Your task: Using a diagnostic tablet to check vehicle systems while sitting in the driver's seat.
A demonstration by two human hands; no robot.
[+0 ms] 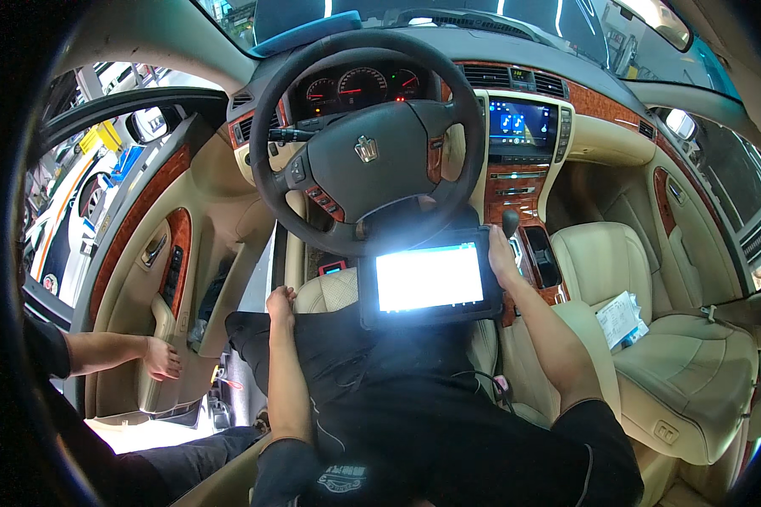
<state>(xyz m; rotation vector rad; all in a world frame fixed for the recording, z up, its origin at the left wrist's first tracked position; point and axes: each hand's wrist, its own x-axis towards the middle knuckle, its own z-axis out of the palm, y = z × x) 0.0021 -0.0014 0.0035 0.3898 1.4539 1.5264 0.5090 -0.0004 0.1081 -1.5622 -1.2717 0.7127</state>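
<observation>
A black rugged tablet (pixel 368 297) stands over my lap below the steering wheel (pixel 266 169), its screen glaring white. My right hand (pixel 502 256) grips the tablet's right edge, with the gear lever (pixel 510 221) just beyond it. Over my left thigh, apart from the tablet, my left hand (pixel 281 302) is closed with its fingers curled; nothing shows in it. Beyond it, low under the wheel, is a small red device (pixel 332 267) with a lit display.
At the left, another person's hand (pixel 162 359) rests on the open driver's door (pixel 127 338). Gauges glow in the instrument cluster (pixel 362 87), and the centre screen (pixel 522 124) is lit. Papers (pixel 619 319) lie on the beige passenger seat (pixel 685 363). A dark cable (pixel 482 374) runs beside my right hip.
</observation>
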